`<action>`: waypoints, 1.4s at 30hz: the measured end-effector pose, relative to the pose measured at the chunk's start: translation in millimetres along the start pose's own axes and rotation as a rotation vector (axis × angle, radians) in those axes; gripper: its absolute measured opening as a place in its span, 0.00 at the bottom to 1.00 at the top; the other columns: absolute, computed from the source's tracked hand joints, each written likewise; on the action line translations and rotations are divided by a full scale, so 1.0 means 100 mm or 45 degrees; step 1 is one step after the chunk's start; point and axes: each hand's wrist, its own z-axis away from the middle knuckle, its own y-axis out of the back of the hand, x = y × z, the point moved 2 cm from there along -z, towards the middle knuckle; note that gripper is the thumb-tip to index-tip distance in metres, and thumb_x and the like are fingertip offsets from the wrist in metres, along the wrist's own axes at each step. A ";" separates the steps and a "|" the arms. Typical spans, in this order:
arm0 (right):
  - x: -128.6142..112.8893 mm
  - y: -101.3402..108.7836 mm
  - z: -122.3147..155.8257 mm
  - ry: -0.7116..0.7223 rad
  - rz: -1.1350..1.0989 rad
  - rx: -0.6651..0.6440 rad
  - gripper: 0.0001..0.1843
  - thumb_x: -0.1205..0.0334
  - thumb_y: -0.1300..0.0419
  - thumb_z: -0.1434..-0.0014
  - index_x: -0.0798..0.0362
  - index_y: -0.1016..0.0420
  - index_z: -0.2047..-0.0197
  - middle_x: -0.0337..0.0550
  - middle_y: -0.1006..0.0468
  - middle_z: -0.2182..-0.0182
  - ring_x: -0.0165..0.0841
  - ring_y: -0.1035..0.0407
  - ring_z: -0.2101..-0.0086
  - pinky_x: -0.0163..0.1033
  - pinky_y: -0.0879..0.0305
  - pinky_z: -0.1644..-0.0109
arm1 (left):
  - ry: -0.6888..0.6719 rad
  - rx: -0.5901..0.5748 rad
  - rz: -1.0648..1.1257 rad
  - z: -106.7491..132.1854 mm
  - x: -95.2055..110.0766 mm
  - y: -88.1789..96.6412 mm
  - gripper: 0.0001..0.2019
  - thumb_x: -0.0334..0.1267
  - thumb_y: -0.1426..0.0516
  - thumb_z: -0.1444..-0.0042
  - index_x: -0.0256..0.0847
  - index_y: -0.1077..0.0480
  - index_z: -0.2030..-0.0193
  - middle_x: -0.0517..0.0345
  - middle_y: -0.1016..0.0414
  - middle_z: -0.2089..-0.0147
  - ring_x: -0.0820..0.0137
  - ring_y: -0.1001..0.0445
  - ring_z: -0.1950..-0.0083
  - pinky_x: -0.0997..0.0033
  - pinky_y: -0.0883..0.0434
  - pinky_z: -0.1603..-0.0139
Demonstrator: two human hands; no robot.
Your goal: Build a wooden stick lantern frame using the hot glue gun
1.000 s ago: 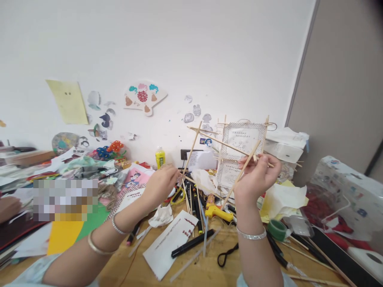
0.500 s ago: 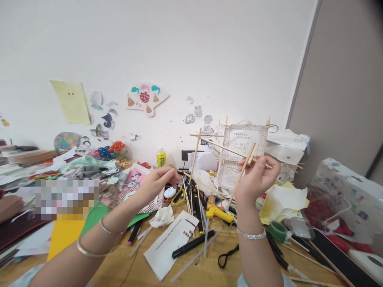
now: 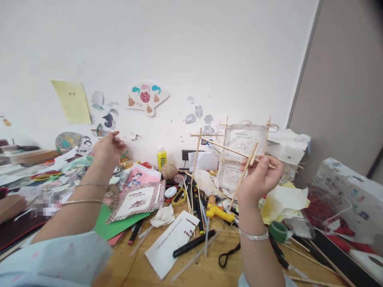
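Observation:
My right hand is closed on one corner of a wooden stick frame, pinching it where the thin sticks cross. The frame stands raised above the table, with its far crossing to the left. My left hand is stretched out over the clutter at the left, near the wall, its fingers loosely apart and nothing visible in them. Below and right of it lies a fabric-edged panel with a drawing. A ball of twine sits beside the yellow bottle.
A yellow glue gun, markers and loose sticks lie mid-table. White paper and a black marker are near the front. Finished hanging panels stand at the back, and green tape lies at right.
My left hand has moved left and away from me, from mid-table toward the wall, uncovering the twine ball and panel. My right hand keeps the frame almost still.

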 end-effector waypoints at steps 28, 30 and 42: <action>-0.07 0.07 -0.12 -0.128 -0.169 -0.112 0.05 0.60 0.45 0.45 0.51 0.38 0.69 0.30 0.32 0.79 0.26 0.35 0.85 0.34 0.38 0.82 | -0.442 -0.708 -0.345 1.32 0.26 -0.94 0.16 0.47 0.51 0.43 0.38 0.30 0.67 0.48 0.25 0.59 0.62 0.29 0.55 0.60 0.34 0.52; -0.08 0.06 -0.10 -0.122 -0.209 -0.181 0.05 0.61 0.44 0.45 0.51 0.37 0.69 0.31 0.31 0.78 0.27 0.34 0.84 0.33 0.38 0.82 | -0.239 -0.661 -0.102 1.25 0.36 -0.95 0.21 0.50 0.56 0.41 0.36 0.30 0.63 0.47 0.24 0.61 0.63 0.27 0.56 0.60 0.33 0.53; 0.00 0.07 0.04 -0.075 -0.086 -0.358 0.07 0.58 0.45 0.44 0.53 0.35 0.69 0.33 0.30 0.78 0.26 0.34 0.84 0.30 0.40 0.84 | 0.195 -0.991 0.741 1.45 0.78 -0.96 0.18 0.49 0.53 0.43 0.38 0.32 0.70 0.51 0.27 0.68 0.63 0.27 0.63 0.57 0.29 0.57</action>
